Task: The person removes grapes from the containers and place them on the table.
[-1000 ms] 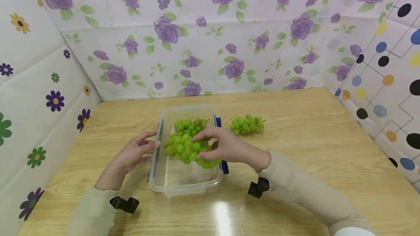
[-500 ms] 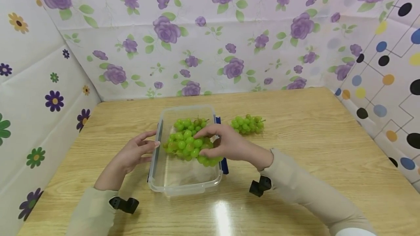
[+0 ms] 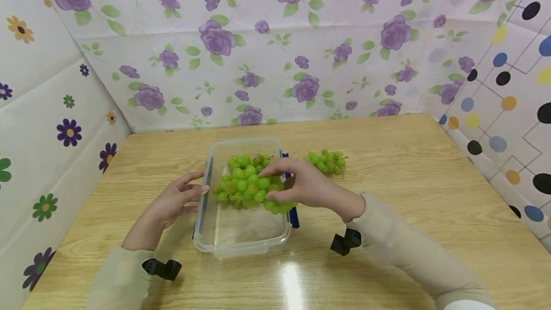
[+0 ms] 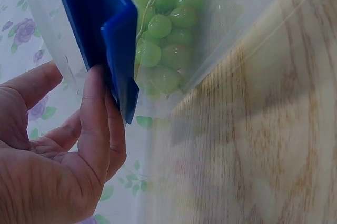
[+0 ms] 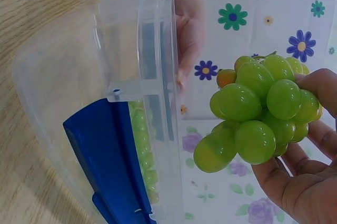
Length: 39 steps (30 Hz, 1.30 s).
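A clear plastic box (image 3: pixel 224 243) with blue side clips (image 3: pixel 294 216) sits mid-table. My right hand (image 3: pixel 297 188) grips a bunch of green grapes (image 3: pixel 245 188) and holds it over the box; the right wrist view shows the bunch (image 5: pixel 260 111) cupped in my curled fingers beside the box wall (image 5: pixel 152 77). More grapes (image 3: pixel 249 160) lie at the box's far end. My left hand (image 3: pixel 178 197) rests against the box's left side, straight fingers touching the blue clip (image 4: pixel 113 45). Grapes (image 4: pixel 166 34) show through the wall in the left wrist view.
A second, smaller bunch of green grapes (image 3: pixel 326 160) lies on the wooden table (image 3: pixel 409 171) just right of the box. Flowered panels (image 3: pixel 280 47) wall in the table at the back and left, a dotted panel (image 3: pixel 508 85) on the right.
My right hand has lifted the grape bunch slightly and carried it a little toward the far end of the box. The left hand has stayed on the box's left side.
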Available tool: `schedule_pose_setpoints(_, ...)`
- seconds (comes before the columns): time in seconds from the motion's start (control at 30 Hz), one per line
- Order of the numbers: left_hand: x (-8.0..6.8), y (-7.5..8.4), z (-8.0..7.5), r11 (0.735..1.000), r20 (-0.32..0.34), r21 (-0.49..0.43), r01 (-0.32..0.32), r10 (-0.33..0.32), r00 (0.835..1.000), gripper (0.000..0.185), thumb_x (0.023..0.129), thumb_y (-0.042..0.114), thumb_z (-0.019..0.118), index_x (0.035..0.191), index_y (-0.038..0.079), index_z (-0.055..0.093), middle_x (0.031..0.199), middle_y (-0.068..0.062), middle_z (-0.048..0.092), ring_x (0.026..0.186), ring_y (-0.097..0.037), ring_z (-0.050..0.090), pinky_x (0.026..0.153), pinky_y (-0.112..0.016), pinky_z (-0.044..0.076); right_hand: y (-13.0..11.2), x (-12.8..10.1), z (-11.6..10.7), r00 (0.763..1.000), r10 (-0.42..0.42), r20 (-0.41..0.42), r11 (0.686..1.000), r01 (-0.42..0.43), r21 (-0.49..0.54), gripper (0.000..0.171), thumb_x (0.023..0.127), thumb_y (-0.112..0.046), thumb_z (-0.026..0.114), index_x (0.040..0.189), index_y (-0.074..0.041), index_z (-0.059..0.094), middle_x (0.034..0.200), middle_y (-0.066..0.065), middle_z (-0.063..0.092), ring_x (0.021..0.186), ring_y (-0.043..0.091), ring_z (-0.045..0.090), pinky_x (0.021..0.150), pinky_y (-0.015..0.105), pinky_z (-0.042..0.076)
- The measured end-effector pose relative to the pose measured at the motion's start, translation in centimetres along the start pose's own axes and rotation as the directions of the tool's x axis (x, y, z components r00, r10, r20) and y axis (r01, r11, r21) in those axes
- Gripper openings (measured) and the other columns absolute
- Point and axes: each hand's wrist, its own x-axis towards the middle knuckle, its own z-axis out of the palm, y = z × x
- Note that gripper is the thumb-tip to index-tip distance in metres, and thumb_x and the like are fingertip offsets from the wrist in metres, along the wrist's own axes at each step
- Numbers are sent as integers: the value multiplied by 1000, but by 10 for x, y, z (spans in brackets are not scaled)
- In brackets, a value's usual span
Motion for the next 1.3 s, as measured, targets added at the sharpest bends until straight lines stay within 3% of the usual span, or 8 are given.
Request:
schedule_pose_setpoints(0.2, 0, 0, 0, 1000, 6, -2, -3, 3, 1000, 70, 97, 30, 55, 153, 12, 17, 132, -19, 42, 113, -24, 50, 93, -41, 48, 1, -5, -4, 1000, -1, -25, 1000, 1, 10, 34, 83, -2, 71, 116, -1, 64, 115, 14, 61, 93, 18, 58, 70, 29, 54)
schedule_pose_setpoints(0.57, 0, 1, 2, 1000, 8, -9, 1, -1, 1000, 70, 97, 29, 55, 153, 11, 18, 134, -20, 40, 113, -24, 50, 93, -40, 48, 8, -15, -13, 998, 12, -56, 1000, -11, 15, 36, 82, -1, 71, 118, -1, 62, 121, 15, 60, 101, 23, 59, 76, 30, 55)
schedule_pose_setpoints(1.0, -1, 2, 0, 1000, 12, 1, -18, 18, 1000, 69, 97, 27, 55, 152, 8, 18, 140, -27, 36, 118, -30, 50, 94, -42, 48, 16, -27, -21, 996, -23, -87, 1000, 22, -9, 35, 81, 0, 72, 115, -1, 64, 113, 13, 62, 95, 19, 59, 70, 29, 55)
schedule_pose_setpoints(1.3, -1, 1, -2, 1000, 22, -8, -14, 14, 1000, 70, 97, 28, 54, 153, 10, 16, 144, -28, 30, 128, -40, 39, 98, -47, 45, 24, -36, -27, 995, 34, -97, 999, -36, -11, 34, 83, -2, 71, 116, -5, 64, 113, 9, 62, 96, 16, 59, 72, 30, 55)
